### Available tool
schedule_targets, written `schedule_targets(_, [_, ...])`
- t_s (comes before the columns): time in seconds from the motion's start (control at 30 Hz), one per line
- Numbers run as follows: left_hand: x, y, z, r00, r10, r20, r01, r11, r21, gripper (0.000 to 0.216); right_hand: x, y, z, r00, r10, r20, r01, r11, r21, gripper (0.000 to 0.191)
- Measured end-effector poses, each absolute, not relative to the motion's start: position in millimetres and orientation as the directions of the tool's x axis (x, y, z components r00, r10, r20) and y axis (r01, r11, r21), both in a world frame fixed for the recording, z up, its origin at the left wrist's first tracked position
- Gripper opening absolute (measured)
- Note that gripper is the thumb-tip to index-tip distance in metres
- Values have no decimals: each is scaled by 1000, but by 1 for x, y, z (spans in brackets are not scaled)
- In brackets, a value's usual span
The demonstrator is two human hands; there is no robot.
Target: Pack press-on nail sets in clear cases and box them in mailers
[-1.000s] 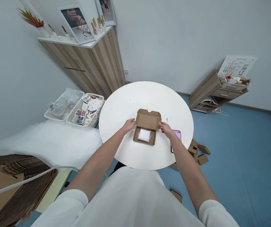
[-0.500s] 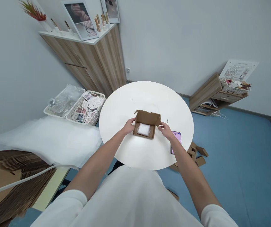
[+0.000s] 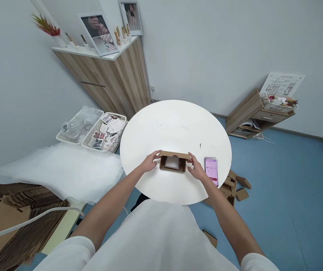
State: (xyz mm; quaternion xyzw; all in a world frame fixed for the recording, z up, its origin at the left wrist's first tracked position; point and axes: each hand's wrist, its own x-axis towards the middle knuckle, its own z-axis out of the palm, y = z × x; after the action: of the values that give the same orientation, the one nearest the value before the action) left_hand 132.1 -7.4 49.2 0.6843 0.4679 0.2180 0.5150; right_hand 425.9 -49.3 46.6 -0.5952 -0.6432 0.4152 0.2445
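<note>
My left hand [image 3: 149, 162] touches the box [image 3: 168, 153] at ten o'clock; pinching or not, I can't tell. My right hand [image 3: 196, 168], thumb and fingers spread, is at two.

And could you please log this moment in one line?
left hand: at left end of lid; right hand: at lid's right end; cardboard box: on white table, lid partly open; white packet: inside; phone: right of box
</note>
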Motion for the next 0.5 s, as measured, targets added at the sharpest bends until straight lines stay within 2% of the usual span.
schedule_targets(0.13, [128,-13,39,472,841,-262,417,49,908,70,426,-55,45,-232,959,-164,549,-10,-836,70])
schedule_targets(0.27, [127,-13,30,455,859,-234,554,-67,830,59,422,-58,37,-276,950,-143,551,35,-834,65])
schedule_targets(0.37, [129,-13,29,432,864,-258,625,-81,777,57,422,-64,32,-270,951,-154,588,36,-808,71])
schedule_targets(0.5, [133,-22,35,320,892,-321,605,68,793,53,428,-78,30,-250,936,-247,583,-59,-810,84])
